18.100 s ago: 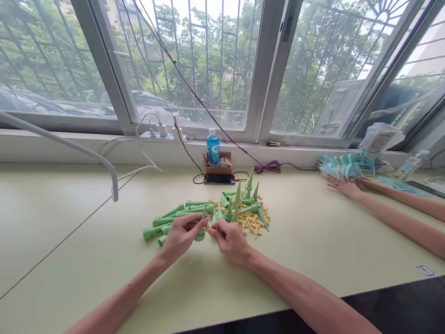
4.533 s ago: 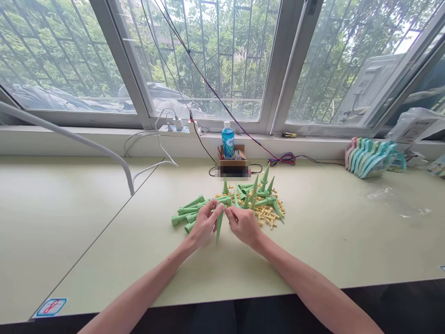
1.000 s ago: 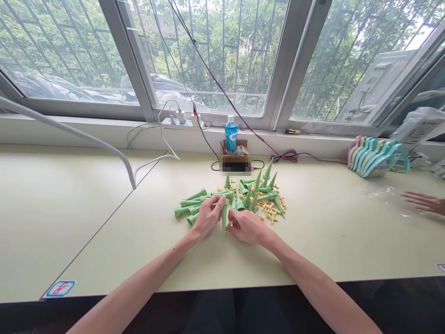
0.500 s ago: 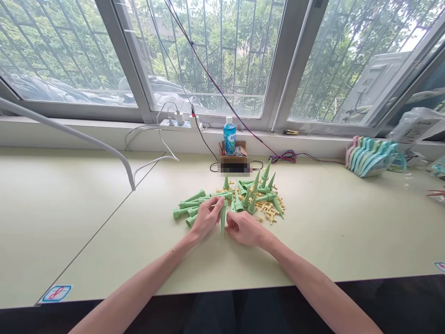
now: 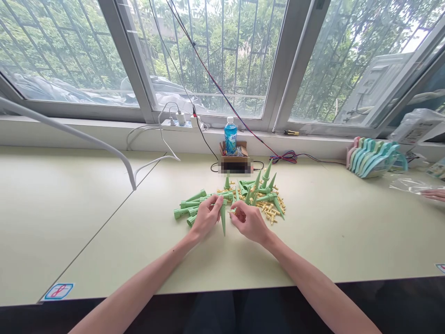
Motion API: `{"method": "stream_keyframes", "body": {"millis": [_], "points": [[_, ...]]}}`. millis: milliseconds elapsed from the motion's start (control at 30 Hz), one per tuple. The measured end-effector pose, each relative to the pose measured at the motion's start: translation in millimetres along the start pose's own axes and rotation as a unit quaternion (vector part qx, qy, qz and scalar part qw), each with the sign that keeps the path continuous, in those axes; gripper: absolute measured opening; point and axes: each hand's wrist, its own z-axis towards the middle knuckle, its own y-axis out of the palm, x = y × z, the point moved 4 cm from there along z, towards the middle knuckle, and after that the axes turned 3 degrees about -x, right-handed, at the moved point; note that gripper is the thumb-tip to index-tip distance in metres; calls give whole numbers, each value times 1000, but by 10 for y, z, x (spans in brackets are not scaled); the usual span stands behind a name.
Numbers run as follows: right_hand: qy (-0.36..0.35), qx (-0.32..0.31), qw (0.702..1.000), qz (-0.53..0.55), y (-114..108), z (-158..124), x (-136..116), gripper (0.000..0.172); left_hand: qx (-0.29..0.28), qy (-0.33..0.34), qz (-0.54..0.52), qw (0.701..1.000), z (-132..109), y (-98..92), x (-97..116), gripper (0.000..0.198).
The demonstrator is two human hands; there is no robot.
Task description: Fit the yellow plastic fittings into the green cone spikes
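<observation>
My left hand (image 5: 206,217) is closed on a green plastic spike (image 5: 223,220) that points down toward me. Just right of it, my right hand (image 5: 247,221) is curled in a pinch, and a small yellow piece (image 5: 232,211) shows at its fingertips beside the spike's top end. Behind both hands lies a heap of green spikes (image 5: 194,204), some lying flat at the left and some standing upright at the right. Several small yellow pegs (image 5: 269,209) are scattered among the upright ones.
A blue-labelled bottle (image 5: 230,135) stands in a small cardboard box (image 5: 234,157) by the window sill. Red and black cables (image 5: 285,157) and a white bent tube (image 5: 104,149) cross the pale green table (image 5: 347,232). Teal plastic parts (image 5: 373,157) stack at the right; another person's hand (image 5: 434,194) shows at the far right edge.
My right hand has lifted slightly off the table and now pinches a yellow piece next to the spike. The other person's hand has drawn back to the right edge.
</observation>
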Motion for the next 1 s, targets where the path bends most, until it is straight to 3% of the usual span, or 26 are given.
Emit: {"method": "stream_keyframes", "body": {"millis": [300,1000], "points": [[-2,26,999,-19,-39,22,8,16,-21,4,4,1000,2,20,-25,40],[1,1,999,-35,-7,22,35,19,-21,20,20,999,2,17,-39,41]]}}
